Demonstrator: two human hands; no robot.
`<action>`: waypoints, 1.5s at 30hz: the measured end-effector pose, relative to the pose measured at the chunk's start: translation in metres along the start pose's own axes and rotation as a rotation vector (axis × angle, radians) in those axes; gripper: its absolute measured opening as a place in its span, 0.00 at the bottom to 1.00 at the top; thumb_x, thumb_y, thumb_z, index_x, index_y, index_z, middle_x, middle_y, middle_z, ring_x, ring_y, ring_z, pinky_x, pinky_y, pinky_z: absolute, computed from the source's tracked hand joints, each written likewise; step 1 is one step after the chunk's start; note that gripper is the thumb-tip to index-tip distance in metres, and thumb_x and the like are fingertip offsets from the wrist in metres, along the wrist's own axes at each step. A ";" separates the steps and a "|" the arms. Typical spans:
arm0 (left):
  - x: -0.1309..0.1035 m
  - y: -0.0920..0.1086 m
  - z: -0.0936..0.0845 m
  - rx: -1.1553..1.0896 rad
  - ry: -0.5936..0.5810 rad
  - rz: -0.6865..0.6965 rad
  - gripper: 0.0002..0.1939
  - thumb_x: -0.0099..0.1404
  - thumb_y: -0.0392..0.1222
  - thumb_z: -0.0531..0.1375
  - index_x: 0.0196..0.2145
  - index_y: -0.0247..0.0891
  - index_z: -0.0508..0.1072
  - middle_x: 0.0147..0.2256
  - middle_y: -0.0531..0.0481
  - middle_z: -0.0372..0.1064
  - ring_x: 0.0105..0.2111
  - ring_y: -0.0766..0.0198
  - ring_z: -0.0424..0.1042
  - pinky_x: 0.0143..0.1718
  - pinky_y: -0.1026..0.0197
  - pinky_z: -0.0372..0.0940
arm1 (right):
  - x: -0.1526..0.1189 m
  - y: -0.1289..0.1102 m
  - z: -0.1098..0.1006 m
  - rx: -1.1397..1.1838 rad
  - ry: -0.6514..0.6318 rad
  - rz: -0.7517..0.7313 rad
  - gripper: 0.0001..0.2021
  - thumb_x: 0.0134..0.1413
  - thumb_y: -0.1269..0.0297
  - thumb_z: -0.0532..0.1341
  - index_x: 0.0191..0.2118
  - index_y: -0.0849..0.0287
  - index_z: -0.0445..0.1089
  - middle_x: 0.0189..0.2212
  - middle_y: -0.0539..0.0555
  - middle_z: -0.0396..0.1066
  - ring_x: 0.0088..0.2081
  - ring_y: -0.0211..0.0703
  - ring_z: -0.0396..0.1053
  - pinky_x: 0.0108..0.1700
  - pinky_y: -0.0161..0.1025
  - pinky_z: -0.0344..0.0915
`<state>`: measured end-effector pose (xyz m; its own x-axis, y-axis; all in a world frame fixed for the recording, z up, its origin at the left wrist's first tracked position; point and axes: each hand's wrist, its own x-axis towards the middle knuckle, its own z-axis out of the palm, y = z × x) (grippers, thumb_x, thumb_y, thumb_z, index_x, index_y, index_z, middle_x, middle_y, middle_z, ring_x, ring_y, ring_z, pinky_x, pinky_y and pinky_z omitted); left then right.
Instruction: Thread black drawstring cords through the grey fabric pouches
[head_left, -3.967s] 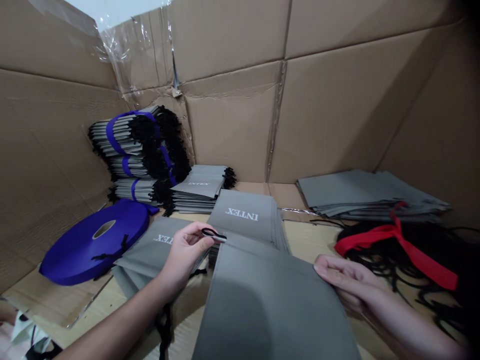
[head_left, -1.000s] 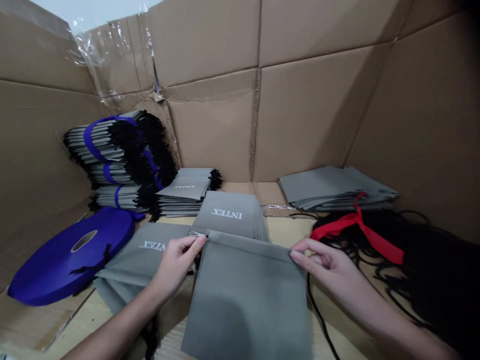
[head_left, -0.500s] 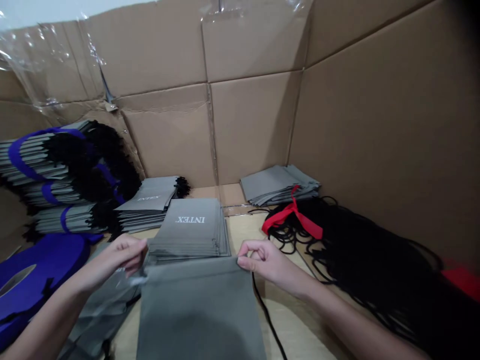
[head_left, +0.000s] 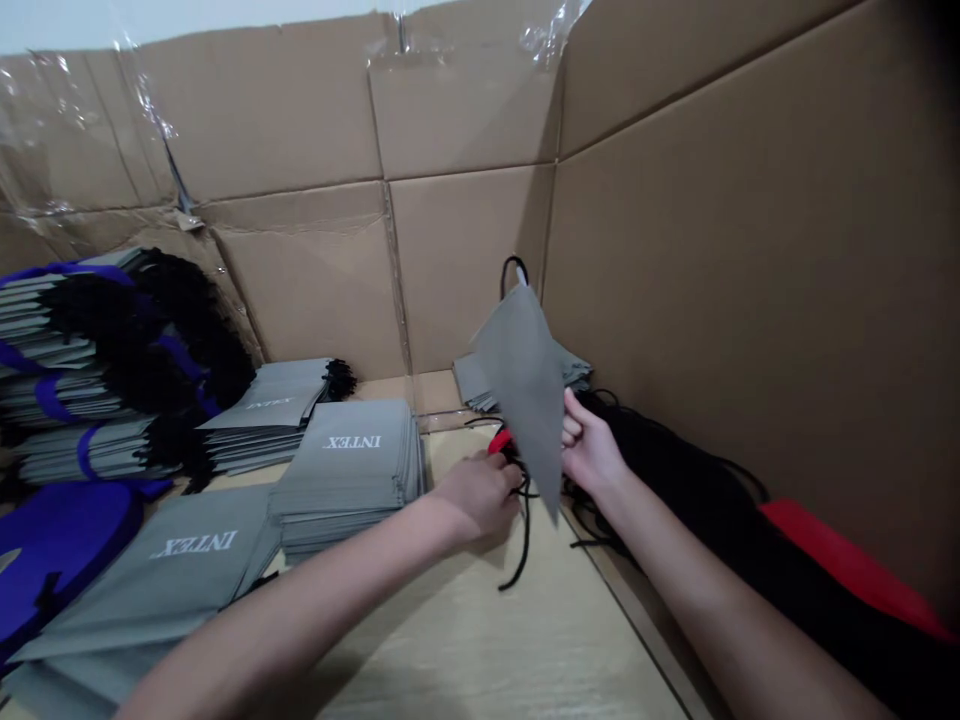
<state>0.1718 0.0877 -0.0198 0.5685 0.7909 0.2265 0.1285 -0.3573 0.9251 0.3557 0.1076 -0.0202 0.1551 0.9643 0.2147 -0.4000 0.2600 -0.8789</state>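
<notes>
Worktop (head_left: 480,630) in front, light wood. Left forearm crosses it diagonally from bottom left; INTEX-printed pouches (head_left: 180,560) lie nearest on that side. Right forearm comes up from bottom right, alongside the black cord bundle (head_left: 720,560).

Left hand (head_left: 480,495): low, back up, fingers curled down at loose black cords (head_left: 525,490), just beside a bit of red ribbon (head_left: 499,440). Fingertips partly hidden, can't tell if it's gripping.

Right hand (head_left: 589,445): raised, pinching the right edge of the grey pouch (head_left: 521,370), some fingers hidden. Pouch is up in the air between the hands and the back wall, tilted, one corner pointing down, white tip with black loop (head_left: 514,265) at top.

Behind: INTEX stack (head_left: 349,450) left of the left hand, flat grey pieces (head_left: 472,385) behind the held pouch, cardboard wall (head_left: 300,270) at back.
</notes>
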 end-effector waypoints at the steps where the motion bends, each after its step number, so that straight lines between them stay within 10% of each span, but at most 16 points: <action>1: 0.004 -0.006 0.006 0.037 0.006 0.031 0.10 0.44 0.31 0.67 0.20 0.41 0.71 0.30 0.48 0.69 0.48 0.44 0.63 0.50 0.49 0.56 | 0.001 0.006 0.000 0.013 0.005 0.026 0.23 0.53 0.50 0.58 0.18 0.55 0.46 0.11 0.38 0.36 0.13 0.30 0.36 0.14 0.30 0.46; 7: -0.012 -0.014 0.002 0.233 -0.019 0.163 0.09 0.52 0.28 0.61 0.22 0.42 0.71 0.30 0.49 0.67 0.45 0.49 0.64 0.49 0.53 0.54 | 0.005 0.033 0.005 0.063 -0.037 0.251 0.16 0.61 0.58 0.54 0.24 0.60 0.61 0.16 0.40 0.55 0.14 0.28 0.52 0.20 0.30 0.57; 13: -0.062 0.025 -0.023 0.324 -0.170 0.208 0.09 0.62 0.39 0.55 0.25 0.41 0.71 0.30 0.47 0.69 0.37 0.53 0.66 0.42 0.55 0.59 | 0.007 0.035 0.001 0.094 -0.049 0.388 0.22 0.57 0.54 0.58 0.19 0.57 0.51 0.10 0.37 0.46 0.13 0.28 0.46 0.38 0.43 0.69; 16: -0.092 0.030 -0.045 0.020 -0.182 0.009 0.08 0.62 0.42 0.56 0.27 0.38 0.68 0.26 0.49 0.67 0.29 0.61 0.67 0.33 0.60 0.61 | 0.009 0.036 -0.001 0.100 -0.021 0.398 0.21 0.58 0.56 0.57 0.19 0.56 0.49 0.10 0.37 0.46 0.13 0.28 0.45 0.43 0.47 0.69; 22: -0.143 0.006 -0.119 -0.402 0.123 -0.257 0.10 0.62 0.47 0.58 0.33 0.37 0.67 0.14 0.63 0.45 0.14 0.74 0.50 0.19 0.70 0.51 | 0.010 0.041 -0.001 0.051 0.020 0.395 0.18 0.57 0.60 0.58 0.21 0.55 0.51 0.10 0.37 0.45 0.13 0.29 0.45 0.45 0.45 0.69; 27: -0.188 0.006 -0.177 -0.399 0.290 -0.430 0.19 0.63 0.43 0.59 0.51 0.39 0.65 0.18 0.59 0.53 0.18 0.74 0.55 0.19 0.71 0.52 | 0.013 0.044 -0.002 -0.025 0.034 0.399 0.18 0.55 0.60 0.60 0.21 0.55 0.51 0.10 0.37 0.45 0.12 0.28 0.46 0.44 0.42 0.70; 31: -0.212 0.010 -0.202 -0.450 0.445 -0.292 0.13 0.58 0.41 0.64 0.42 0.38 0.72 0.24 0.54 0.64 0.25 0.68 0.65 0.28 0.67 0.63 | 0.016 0.047 -0.004 -0.056 0.036 0.406 0.19 0.54 0.59 0.61 0.21 0.55 0.51 0.10 0.37 0.46 0.12 0.28 0.47 0.43 0.41 0.70; 40: -0.200 0.005 -0.213 -0.473 0.643 0.052 0.29 0.49 0.42 0.69 0.49 0.49 0.69 0.54 0.50 0.63 0.49 0.52 0.65 0.36 0.58 0.70 | 0.015 0.046 -0.001 -0.123 0.048 0.393 0.20 0.50 0.61 0.63 0.18 0.55 0.50 0.09 0.38 0.46 0.12 0.28 0.45 0.36 0.38 0.72; 45: -0.167 -0.008 -0.213 -0.066 0.652 -0.030 0.16 0.57 0.45 0.63 0.40 0.34 0.74 0.39 0.41 0.74 0.39 0.56 0.71 0.34 0.63 0.66 | 0.011 0.043 0.003 -0.155 0.009 0.346 0.20 0.44 0.57 0.66 0.19 0.55 0.53 0.11 0.38 0.42 0.14 0.28 0.40 0.21 0.32 0.63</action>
<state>-0.0973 0.0640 0.0001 -0.0462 0.9465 0.3195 0.0751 -0.3156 0.9459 0.3373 0.1301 -0.0546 0.0429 0.9931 -0.1091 -0.2890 -0.0922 -0.9529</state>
